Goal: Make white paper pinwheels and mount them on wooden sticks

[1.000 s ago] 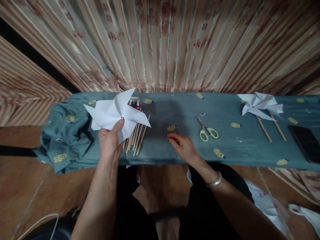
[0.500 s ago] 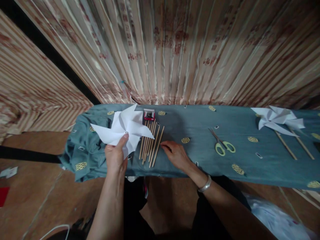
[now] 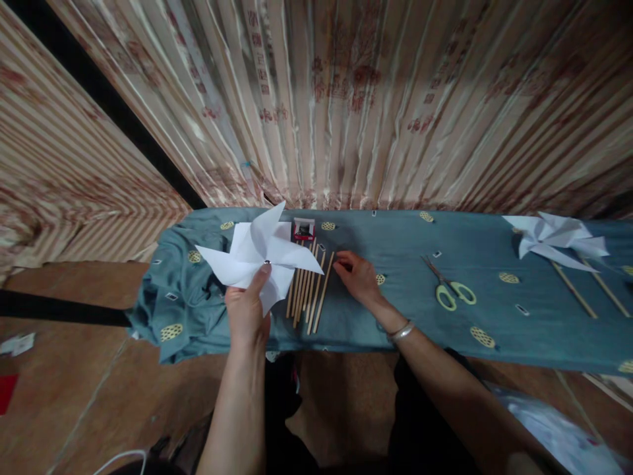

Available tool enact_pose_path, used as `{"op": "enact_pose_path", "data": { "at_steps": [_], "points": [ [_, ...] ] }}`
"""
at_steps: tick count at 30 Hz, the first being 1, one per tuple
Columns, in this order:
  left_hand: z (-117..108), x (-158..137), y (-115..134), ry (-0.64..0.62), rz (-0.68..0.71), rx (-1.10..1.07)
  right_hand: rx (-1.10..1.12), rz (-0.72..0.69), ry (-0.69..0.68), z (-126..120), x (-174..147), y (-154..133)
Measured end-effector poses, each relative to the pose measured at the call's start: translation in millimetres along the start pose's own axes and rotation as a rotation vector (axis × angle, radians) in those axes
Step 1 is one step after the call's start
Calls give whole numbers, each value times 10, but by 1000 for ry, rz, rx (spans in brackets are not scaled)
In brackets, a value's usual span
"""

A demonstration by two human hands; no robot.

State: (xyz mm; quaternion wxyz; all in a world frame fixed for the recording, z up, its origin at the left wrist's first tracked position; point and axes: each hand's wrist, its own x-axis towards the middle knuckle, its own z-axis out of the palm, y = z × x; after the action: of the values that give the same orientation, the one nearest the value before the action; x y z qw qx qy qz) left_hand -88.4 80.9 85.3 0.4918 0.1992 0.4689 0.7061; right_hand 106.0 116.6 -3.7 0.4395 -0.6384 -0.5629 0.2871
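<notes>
A white paper pinwheel (image 3: 289, 257) is in my left hand (image 3: 248, 310), which grips it from below. My thumb presses by the small dark pin (image 3: 268, 262) at its centre; the fingers behind the paper are hidden. My right hand (image 3: 359, 277) hovers at the upper end of the rightmost wooden stick (image 3: 324, 293), fingers bent and thumb a little apart. I see nothing between them, and whether a fingertip touches the stick is unclear. Several more wooden sticks (image 3: 300, 293) lie side by side, between the pinwheel and my right hand.
Behind the sticks stands a small red box (image 3: 304, 229) with dark contents. White paper sheets (image 3: 241, 232) lie under the pinwheel. Green-handled scissors (image 3: 448, 287) rest to the right. Farther right are finished-looking pinwheels (image 3: 548, 241) on sticks. A curtain (image 3: 346, 132) hangs behind the cloth-covered table (image 3: 395, 323).
My right hand has shifted up along the rightmost stick toward its far end. The view has swung slightly, moving everything a little right. My left hand keeps its hold on the pinwheel.
</notes>
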Motion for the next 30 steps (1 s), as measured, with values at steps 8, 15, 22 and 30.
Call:
{"op": "enact_pose_path", "data": {
  "at_steps": [8, 15, 22, 30],
  "points": [
    [119, -167, -215, -180, -132, 96, 409, 79, -71, -330, -30, -239],
    [246, -313, -366, -390, -224, 280, 688, 192, -401, -645, -258, -378],
    [302, -346, -589, -460, -151, 354, 689, 227, -371, -653, -364, -368],
    [402, -443, -666, -537, -158, 431, 694, 274, -265, -803, -404, -299]
  ]
}}
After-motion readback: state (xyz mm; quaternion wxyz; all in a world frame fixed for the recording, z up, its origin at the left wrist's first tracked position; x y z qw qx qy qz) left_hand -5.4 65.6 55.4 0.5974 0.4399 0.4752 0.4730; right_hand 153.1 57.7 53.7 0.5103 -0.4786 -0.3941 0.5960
